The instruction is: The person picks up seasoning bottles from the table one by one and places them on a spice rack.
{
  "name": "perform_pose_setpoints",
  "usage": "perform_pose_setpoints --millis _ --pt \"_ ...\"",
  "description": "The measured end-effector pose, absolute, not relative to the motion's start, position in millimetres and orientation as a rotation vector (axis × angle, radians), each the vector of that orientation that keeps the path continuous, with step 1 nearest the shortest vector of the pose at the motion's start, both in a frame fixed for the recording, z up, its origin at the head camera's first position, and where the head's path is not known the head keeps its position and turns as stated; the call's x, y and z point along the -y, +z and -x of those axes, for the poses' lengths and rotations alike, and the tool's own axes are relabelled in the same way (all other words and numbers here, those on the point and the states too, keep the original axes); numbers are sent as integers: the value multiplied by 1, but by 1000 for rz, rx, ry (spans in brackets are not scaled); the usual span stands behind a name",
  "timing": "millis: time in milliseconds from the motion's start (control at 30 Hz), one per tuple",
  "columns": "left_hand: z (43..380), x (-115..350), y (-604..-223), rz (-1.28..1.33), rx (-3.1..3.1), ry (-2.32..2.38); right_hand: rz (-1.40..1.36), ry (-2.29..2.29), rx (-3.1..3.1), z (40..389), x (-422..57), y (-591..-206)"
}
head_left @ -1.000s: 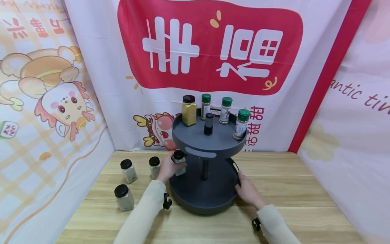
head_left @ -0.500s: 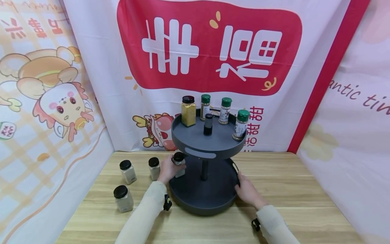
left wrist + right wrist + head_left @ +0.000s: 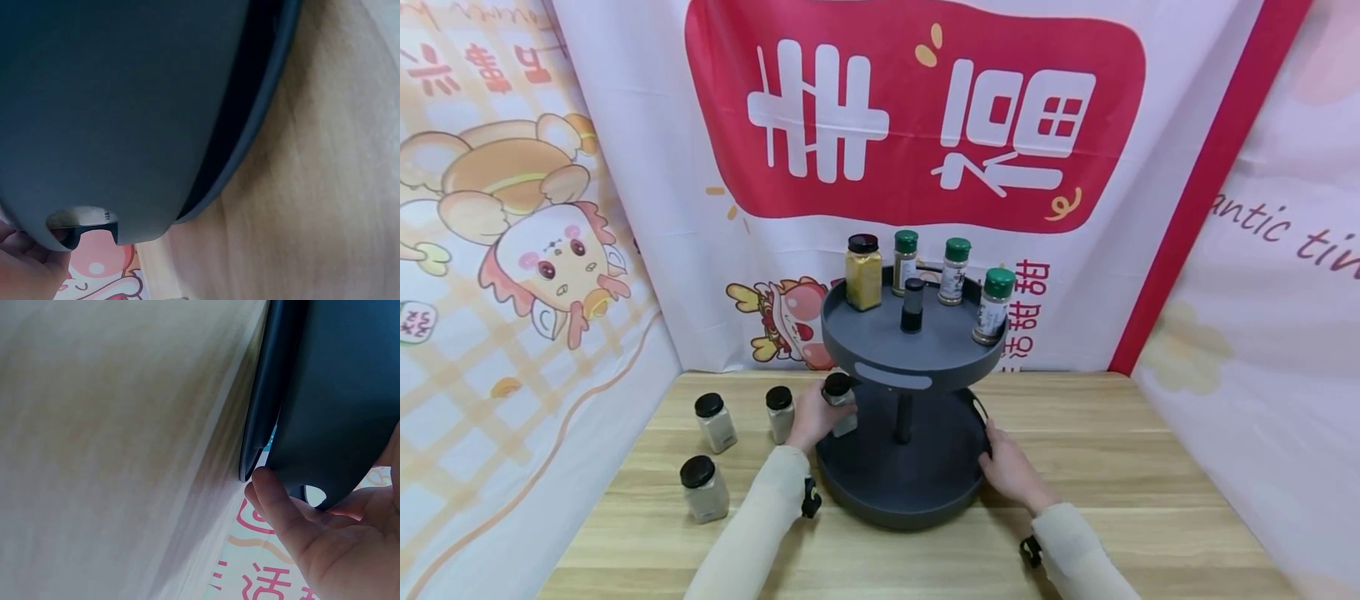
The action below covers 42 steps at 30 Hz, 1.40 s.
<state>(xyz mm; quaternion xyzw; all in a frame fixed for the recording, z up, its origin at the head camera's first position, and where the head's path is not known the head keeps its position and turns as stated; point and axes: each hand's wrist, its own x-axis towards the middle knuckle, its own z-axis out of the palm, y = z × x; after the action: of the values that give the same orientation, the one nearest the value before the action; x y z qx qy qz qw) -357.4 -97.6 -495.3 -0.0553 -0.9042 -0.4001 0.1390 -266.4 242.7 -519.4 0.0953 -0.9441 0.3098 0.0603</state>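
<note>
A dark grey two-tier turntable tray [image 3: 917,333] stands mid-table. At the left side of its lower tier [image 3: 902,512], my left hand [image 3: 812,417] grips a black-lidded spice jar [image 3: 842,417], thumb across its front. In the left wrist view the tray wall [image 3: 125,112] hides most of the jar; my fingers [image 3: 28,253] show beside the handle slot. My right hand [image 3: 1011,467] holds the right rim of the lower tier. In the right wrist view, my right fingers [image 3: 272,494] meet the tray wall [image 3: 344,394] by its slot.
Three black-lidded jars stand on the table at left: a front jar [image 3: 706,492], a back jar [image 3: 717,423] and a jar [image 3: 781,417] beside my left hand. The upper tier carries a yellow jar [image 3: 864,275] and green-capped shakers [image 3: 953,273]. A printed cloth [image 3: 917,200] hangs behind.
</note>
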Motion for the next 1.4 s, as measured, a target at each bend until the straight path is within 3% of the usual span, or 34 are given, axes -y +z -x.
perform_pose_setpoints --millis 633,1400 --pt "342 105 -484 89 2604 -1552 -267 895 2872 261 -239 -519" --pt "306 127 -489 148 2519 -1606 -231 827 2968 248 -230 -514"
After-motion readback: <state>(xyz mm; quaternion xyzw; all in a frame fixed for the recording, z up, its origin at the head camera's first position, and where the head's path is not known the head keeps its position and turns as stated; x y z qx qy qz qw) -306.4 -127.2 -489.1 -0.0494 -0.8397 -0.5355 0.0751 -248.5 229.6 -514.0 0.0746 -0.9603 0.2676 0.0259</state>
